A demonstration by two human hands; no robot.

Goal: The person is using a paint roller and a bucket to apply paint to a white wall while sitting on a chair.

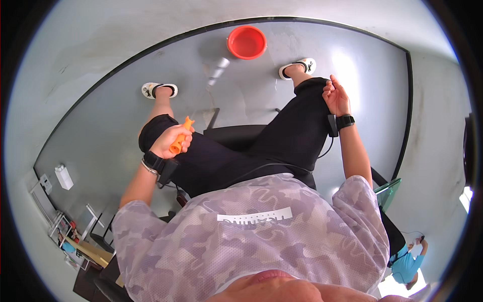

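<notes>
My left hand [173,141], over my left thigh, is closed around an orange plastic tube-shaped handle [180,139]. The handle has a notched, forked upper end and a round hollow lower end. Beyond it a white-and-grey cylindrical object [218,71] is smeared by motion; its exact kind does not show. A red-orange basin [230,44] stands on the floor ahead, just right of that blurred object. Beside my right knee, my right hand [336,97] hangs with loosely curled fingers, one stretched out further, and nothing visible in it.
I sit on a black chair [236,135], feet apart on the grey floor [115,121]. A dark-edged wall curves round behind the basin. At the left are a white box-shaped object [64,176] and a cluttered shelf [65,231]. Another person in blue [406,267] is at the lower right.
</notes>
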